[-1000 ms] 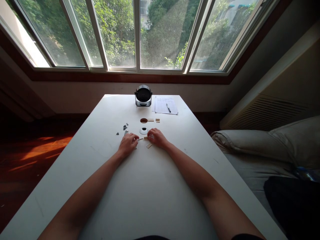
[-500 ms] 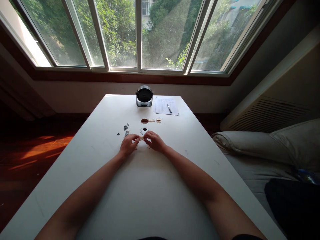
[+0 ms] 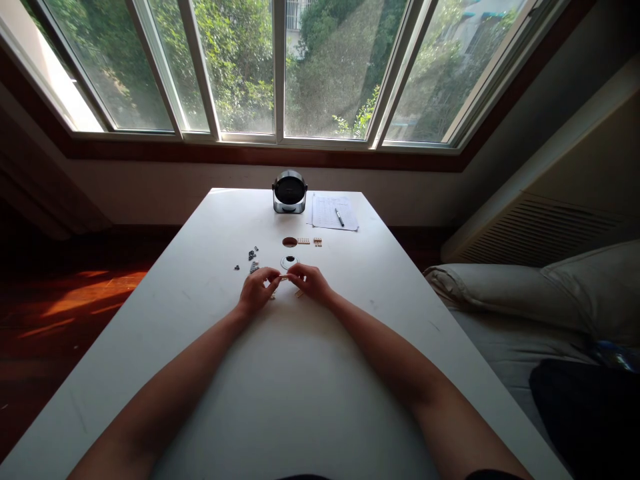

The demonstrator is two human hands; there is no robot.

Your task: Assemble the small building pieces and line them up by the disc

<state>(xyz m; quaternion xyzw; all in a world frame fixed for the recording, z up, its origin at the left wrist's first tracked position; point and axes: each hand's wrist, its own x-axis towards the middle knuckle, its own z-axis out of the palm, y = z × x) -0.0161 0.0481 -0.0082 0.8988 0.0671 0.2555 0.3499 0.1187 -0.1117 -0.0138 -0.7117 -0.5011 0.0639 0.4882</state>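
Note:
My left hand (image 3: 256,289) and my right hand (image 3: 311,281) meet over the middle of the white table (image 3: 280,393), fingers curled in a pinch. Between their fingertips sits a small tan building piece (image 3: 283,277), held from both sides. Another tan piece (image 3: 299,293) lies on the table just under my right hand. Beyond the hands lie a white ring with a dark centre (image 3: 289,261), a brown disc (image 3: 289,241), two tan studded plates (image 3: 303,241) and a scatter of small dark grey pieces (image 3: 251,256).
At the table's far edge stand a small round desk fan (image 3: 289,191) and a sheet of paper (image 3: 334,212) with a pen (image 3: 339,217) on it. A bed with pillows (image 3: 545,293) lies to the right. Windows run along the far wall.
My right hand has moved left from the table to meet my left hand. Both now pinch the small tan piece, lifted slightly off the table.

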